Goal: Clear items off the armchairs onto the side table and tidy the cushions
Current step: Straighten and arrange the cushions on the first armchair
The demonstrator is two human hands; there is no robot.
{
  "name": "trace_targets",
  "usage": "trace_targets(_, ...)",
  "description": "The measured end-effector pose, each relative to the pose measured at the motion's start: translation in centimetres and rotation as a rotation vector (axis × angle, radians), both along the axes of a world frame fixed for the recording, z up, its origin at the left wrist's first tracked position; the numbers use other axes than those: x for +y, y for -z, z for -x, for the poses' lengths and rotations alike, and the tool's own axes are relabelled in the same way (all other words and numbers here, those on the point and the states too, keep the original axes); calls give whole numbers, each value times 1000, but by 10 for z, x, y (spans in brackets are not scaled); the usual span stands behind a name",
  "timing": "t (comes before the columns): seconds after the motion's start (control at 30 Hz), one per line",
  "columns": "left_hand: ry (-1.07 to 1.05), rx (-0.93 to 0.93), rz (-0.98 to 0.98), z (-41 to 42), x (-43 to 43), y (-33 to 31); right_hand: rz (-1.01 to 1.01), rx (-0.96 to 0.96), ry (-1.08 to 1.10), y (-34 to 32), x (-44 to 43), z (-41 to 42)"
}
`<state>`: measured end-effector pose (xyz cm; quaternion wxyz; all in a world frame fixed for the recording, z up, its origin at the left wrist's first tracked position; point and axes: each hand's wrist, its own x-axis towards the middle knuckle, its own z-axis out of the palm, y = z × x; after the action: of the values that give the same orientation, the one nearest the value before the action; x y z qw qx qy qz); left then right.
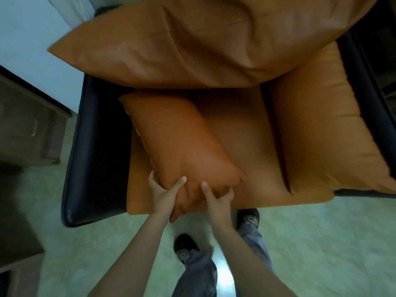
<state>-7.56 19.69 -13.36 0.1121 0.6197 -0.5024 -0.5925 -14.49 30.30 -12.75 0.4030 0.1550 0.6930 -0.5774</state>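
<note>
- Small cushion [177,142]: lies aslant on the armchair seat [240,146], near end gripped.
- Left hand [164,195] and right hand [218,199]: both pinch that end, thumbs on top.
- Advice: lift evenly, stand it against the back cushion [192,46].
- Blur hides finer detail.

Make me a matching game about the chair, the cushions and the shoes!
Things:
1. small cushion
2. big back cushion
3. armchair frame
4. slippers

Clues:
A. black, around the orange seat
B. on the pale floor, in front of the chair
C. leaning at the back of the chair
D. held at its near end by the left hand and right hand

Pairs: 1-D, 2-C, 3-A, 4-B
</note>
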Motion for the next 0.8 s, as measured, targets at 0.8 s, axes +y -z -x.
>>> trace_targets(0.8,471,-533,660,16,30,12,-343,252,-719,22,-17,114)
